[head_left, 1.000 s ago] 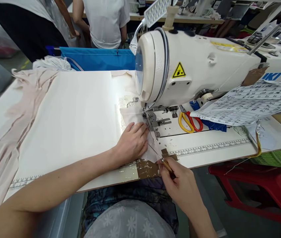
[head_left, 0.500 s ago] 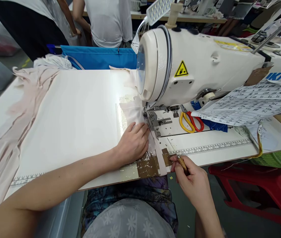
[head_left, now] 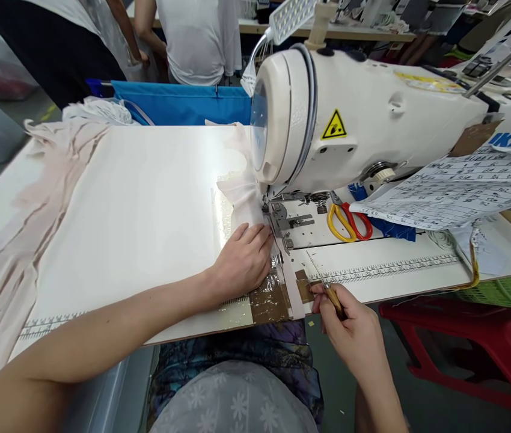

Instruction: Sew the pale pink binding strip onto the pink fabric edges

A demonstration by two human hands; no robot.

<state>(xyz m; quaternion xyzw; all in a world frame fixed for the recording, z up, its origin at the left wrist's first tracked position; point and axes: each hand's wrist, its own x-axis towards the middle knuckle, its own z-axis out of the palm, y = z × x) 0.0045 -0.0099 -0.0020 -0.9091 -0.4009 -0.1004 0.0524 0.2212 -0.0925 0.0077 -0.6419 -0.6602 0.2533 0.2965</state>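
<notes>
My left hand [head_left: 243,260] lies flat, fingers together, pressing a narrow strip of pale fabric [head_left: 247,195] onto the table just left of the presser foot [head_left: 278,218] of the white sewing machine [head_left: 364,123]. The strip runs from under my fingers back past the needle, and forward over the table edge. My right hand [head_left: 354,331] sits at the front edge of the table, pinched around a thin wooden-handled tool [head_left: 333,299] whose tip points at a brown tape patch [head_left: 303,285].
Yellow-and-red scissors [head_left: 348,221] lie on the machine bed, beside printed sheets [head_left: 458,186]. Pink fabric [head_left: 16,204] drapes over the table's left side. A blue bin [head_left: 183,103] and two standing people are behind the table. A red stool [head_left: 472,343] stands at the right.
The fabric strip has fed backward through the presser foot and bunches behind it. My right hand with the tool moved right, off the strip, to the table edge. My left hand stayed put.
</notes>
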